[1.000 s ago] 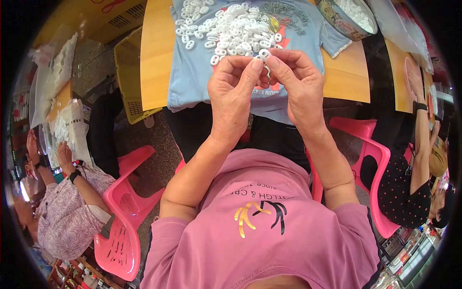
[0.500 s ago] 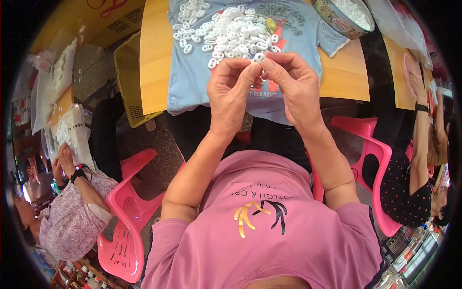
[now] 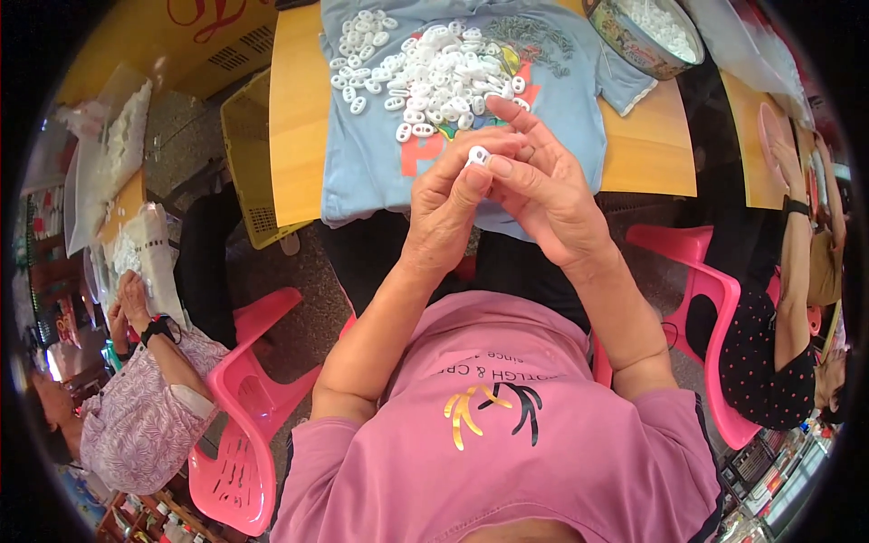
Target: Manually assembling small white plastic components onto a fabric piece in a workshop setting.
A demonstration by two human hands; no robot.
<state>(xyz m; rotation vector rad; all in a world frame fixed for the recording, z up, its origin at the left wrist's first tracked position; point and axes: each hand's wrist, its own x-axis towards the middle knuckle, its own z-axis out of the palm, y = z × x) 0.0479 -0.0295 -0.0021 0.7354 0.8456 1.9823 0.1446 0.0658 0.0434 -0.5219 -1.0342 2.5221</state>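
Observation:
My left hand (image 3: 450, 187) pinches a small white oval plastic piece (image 3: 479, 157) between thumb and fingers. Against the same piece presses the thumb of my right hand (image 3: 559, 192), whose index finger is raised and stretched away. Both hands meet just over the near edge of a light blue T-shirt (image 3: 362, 185) spread on the table. Beyond them on the shirt lies a heap of white oval two-holed pieces (image 3: 444, 72). A smaller scatter of tiny dark grey-green parts (image 3: 534, 38), too small to name, sits to its right. My right fingers partly hide the held piece's far side.
A round tin (image 3: 656, 59) of white pieces stands at the table's (image 3: 299, 136) far right. Left of the table is a yellow crate (image 3: 249, 154). Pink chairs (image 3: 244, 407) flank me, with one person (image 3: 149, 398) working at left and another person (image 3: 769, 344) at right.
Both hands have moved down, toward me, with the white piece. My right index finger has lifted away from the piece, and the hands have drawn closer together.

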